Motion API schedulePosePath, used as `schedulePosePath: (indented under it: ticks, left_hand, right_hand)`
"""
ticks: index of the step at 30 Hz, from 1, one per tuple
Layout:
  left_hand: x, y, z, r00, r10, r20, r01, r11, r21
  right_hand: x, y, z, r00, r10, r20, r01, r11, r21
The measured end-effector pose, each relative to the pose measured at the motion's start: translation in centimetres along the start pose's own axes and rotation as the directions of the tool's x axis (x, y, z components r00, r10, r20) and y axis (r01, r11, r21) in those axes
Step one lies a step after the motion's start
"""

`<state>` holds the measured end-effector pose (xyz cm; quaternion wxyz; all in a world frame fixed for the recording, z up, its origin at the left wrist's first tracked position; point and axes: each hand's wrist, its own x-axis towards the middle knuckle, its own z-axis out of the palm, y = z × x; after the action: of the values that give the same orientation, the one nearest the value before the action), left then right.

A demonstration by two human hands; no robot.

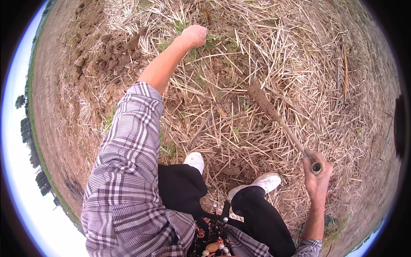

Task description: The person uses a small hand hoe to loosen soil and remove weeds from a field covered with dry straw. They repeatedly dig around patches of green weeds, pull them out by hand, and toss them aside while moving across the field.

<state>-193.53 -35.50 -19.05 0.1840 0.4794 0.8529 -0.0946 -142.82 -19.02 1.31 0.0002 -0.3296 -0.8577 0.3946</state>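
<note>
Stretched far forward, my left hand (pixel 194 36) is curled down among low green weeds (pixel 212 40). Its fingers face the ground and are hidden, so any grip on the stems is out of sight. On the right, my right hand (pixel 316 172) is wrapped around a hand tool by its hollow, round-ended handle (pixel 316 167). A thin shaft (pixel 290 136) runs from that fist toward the upper left. It ends in a soil-caked metal head (pixel 261 96), low over or touching the straw; which of these I cannot tell.
Dry straw stubble (pixel 289 64) covers most of the ground. Loose brown clods (pixel 102 57) lie at the upper left. A dark stick-like piece (pixel 199 131) lies before my left white shoe (pixel 195 160); my right shoe (pixel 268 182) is on the straw. Trees (pixel 29 135) line the field's far edge.
</note>
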Motion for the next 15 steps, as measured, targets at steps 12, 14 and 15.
schedulePosePath:
  ticks: [12, 14, 15]
  left_hand:
    - [-0.9, -1.9, 6.7, 0.949, -0.259, -0.177, 0.123, 0.825, -0.551]
    - [-0.4, -2.5, 6.7, 0.942, -0.333, -0.028, 0.201, 0.631, -0.749]
    - [-0.2, -2.3, 6.5, 0.927, -0.375, -0.006, 0.232, 0.586, -0.777]
  right_hand:
    - [5.3, -4.3, 1.9, 0.993, -0.112, -0.032, 0.108, 0.99, -0.095]
    - [6.5, -5.1, 2.4, 0.994, -0.106, -0.017, 0.103, 0.988, -0.111]
    - [7.1, -5.5, 2.6, 0.991, -0.131, -0.015, 0.128, 0.983, -0.134]
